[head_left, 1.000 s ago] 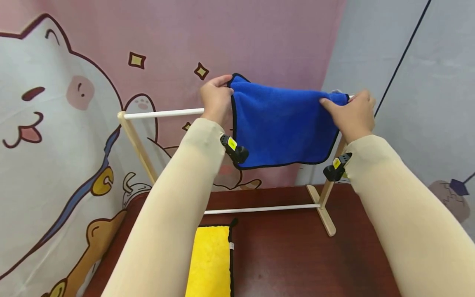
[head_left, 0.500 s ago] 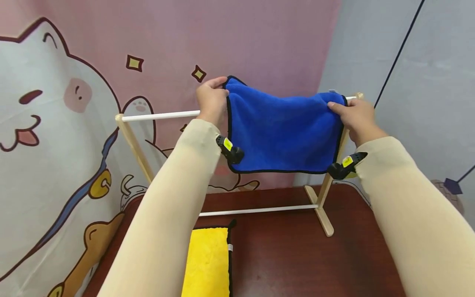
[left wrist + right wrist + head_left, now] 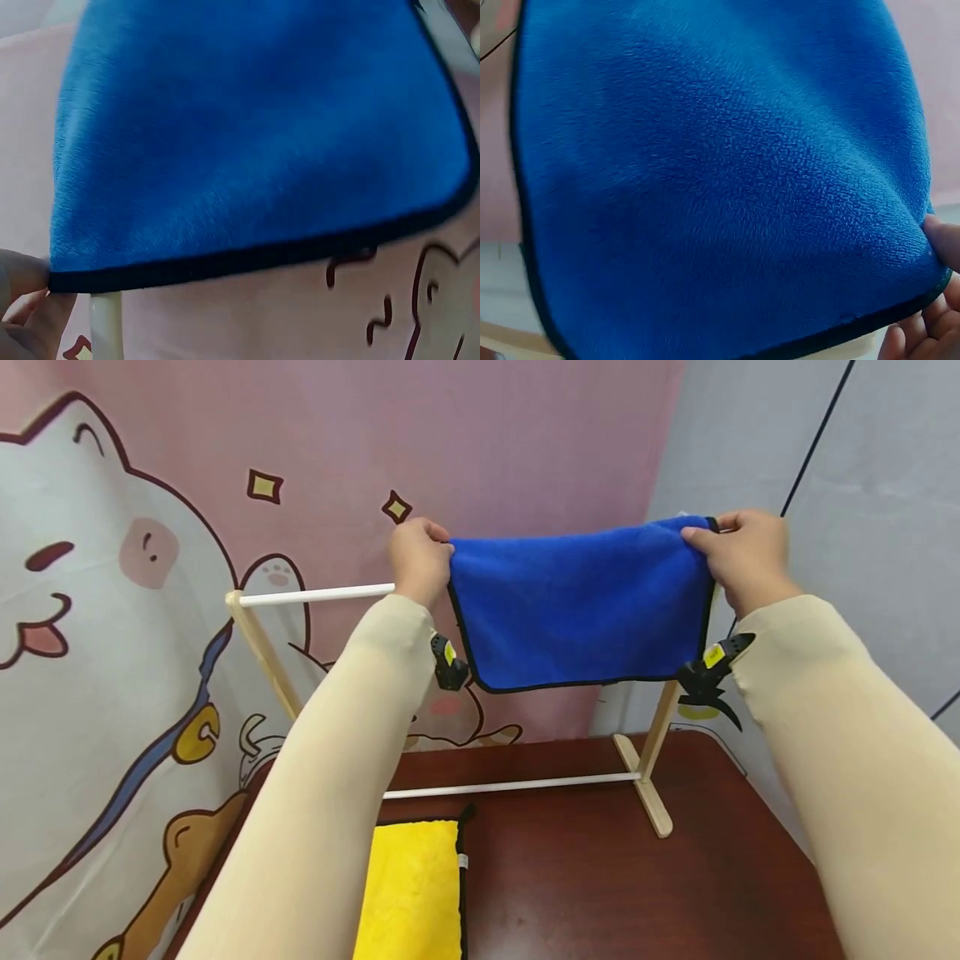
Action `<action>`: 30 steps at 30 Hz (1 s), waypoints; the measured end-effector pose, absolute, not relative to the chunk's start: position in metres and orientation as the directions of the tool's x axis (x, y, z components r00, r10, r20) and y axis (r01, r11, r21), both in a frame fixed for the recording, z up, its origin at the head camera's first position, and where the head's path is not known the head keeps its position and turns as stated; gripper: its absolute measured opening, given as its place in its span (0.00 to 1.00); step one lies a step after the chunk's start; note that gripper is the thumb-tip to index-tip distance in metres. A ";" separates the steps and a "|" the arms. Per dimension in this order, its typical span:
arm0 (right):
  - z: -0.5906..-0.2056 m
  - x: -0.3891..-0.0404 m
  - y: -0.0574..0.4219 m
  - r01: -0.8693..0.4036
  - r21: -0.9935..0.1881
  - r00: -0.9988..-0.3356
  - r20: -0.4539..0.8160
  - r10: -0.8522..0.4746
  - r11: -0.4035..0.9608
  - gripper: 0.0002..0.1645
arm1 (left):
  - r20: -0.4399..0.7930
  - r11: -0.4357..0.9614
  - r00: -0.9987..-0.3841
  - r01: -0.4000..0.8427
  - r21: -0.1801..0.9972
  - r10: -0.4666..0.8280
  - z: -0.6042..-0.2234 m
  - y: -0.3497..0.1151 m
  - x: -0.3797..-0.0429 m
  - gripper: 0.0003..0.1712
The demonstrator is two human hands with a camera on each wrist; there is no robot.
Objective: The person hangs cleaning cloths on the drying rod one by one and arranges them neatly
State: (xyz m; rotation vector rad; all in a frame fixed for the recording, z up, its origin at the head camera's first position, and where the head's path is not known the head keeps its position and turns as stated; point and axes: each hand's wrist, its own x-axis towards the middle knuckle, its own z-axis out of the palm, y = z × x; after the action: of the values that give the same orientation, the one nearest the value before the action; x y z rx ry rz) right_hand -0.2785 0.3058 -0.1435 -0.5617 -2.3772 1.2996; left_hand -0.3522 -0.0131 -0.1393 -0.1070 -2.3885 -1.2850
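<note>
A blue towel [image 3: 581, 610] with black edging is stretched between both hands, over the upper white bar [image 3: 322, 595] of a wooden rack. My left hand [image 3: 420, 560] pinches its upper left edge; the left wrist view shows thumb and fingers at the black trim [image 3: 187, 266], close to the bar. At the upper right corner my right hand [image 3: 750, 560] pinches the towel, thumb in front and fingers behind, as the right wrist view also shows. The front of the towel hangs down facing me. Its back side is hidden, as is the bar behind it.
On the dark red table [image 3: 562, 877] lies a yellow towel [image 3: 412, 893] with black edging, partly behind the left sleeve. The rack's right foot [image 3: 652, 806] and lower white bar [image 3: 510, 787] stand behind it. A printed pink and white curtain [image 3: 525, 443] hangs at the back.
My right hand has moved up and to the right with its corner, and the towel's sagging top edge has become nearly straight. The left hand has shifted slightly left, and its corner sits lower.
</note>
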 end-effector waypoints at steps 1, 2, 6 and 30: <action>-0.144 -0.279 0.304 0.168 -0.840 -0.848 0.144 0.510 0.516 0.39 | 0.419 0.618 -0.902 0.272 0.738 -0.104 -0.139 -0.013 -0.353 0.09; -0.144 -0.280 0.303 0.173 -0.825 -0.844 0.157 0.512 0.538 0.38 | 0.434 0.659 -0.898 0.280 0.698 -0.078 -0.139 -0.012 -0.353 0.09; -0.149 -0.283 0.298 0.178 -0.803 -0.839 0.177 0.514 0.568 0.35 | 0.440 0.743 -0.898 0.305 0.596 0.015 -0.141 -0.009 -0.351 0.11; -0.170 -0.281 0.303 0.144 -0.802 -0.847 0.202 0.491 0.579 0.38 | 0.652 0.766 -0.735 0.525 0.372 0.187 -0.174 -0.030 -0.328 0.09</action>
State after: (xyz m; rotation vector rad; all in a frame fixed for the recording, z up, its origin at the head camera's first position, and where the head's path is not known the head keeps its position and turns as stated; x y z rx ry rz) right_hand -0.2810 0.3030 -0.1696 -0.5119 -2.4076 1.1711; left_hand -0.3281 -0.0304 -0.1742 -0.5297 -2.3551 -0.7361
